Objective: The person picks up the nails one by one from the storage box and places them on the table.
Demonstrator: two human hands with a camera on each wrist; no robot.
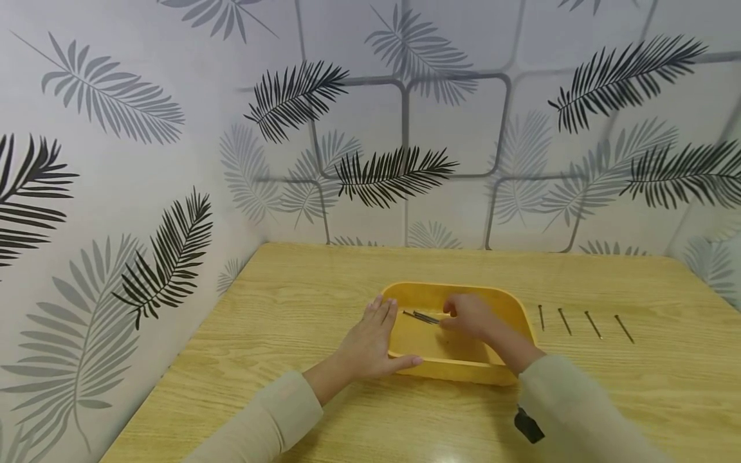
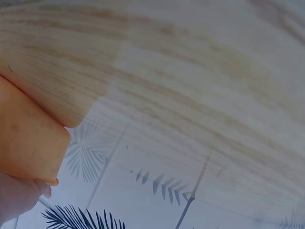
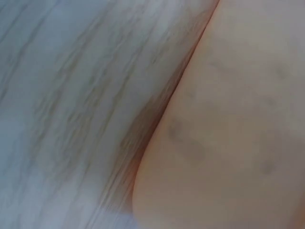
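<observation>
A yellow plastic tray (image 1: 463, 371) sits on the wooden table. My left hand (image 1: 373, 344) rests against its left end, fingers straight along the rim and thumb along the near side; the left wrist view shows part of this hand (image 2: 19, 198) at the tray wall (image 2: 31, 133). Inside the tray, my right hand (image 1: 471, 315) reaches down with bent fingers, slightly blurred. Its fingertips are at the right ends of several thin dark nails (image 1: 425, 317) lying on the tray floor. Whether they pinch one is unclear. The right wrist view shows only the tray's outer wall (image 3: 228, 119) and table.
To the right of the tray, several nails (image 1: 593, 325) lie spaced in a row on the table (image 1: 666, 379), heads toward the back. A leaf-patterned wall (image 1: 370, 128) stands behind the table and along its left side. A small black object (image 1: 529, 424) is by the right sleeve.
</observation>
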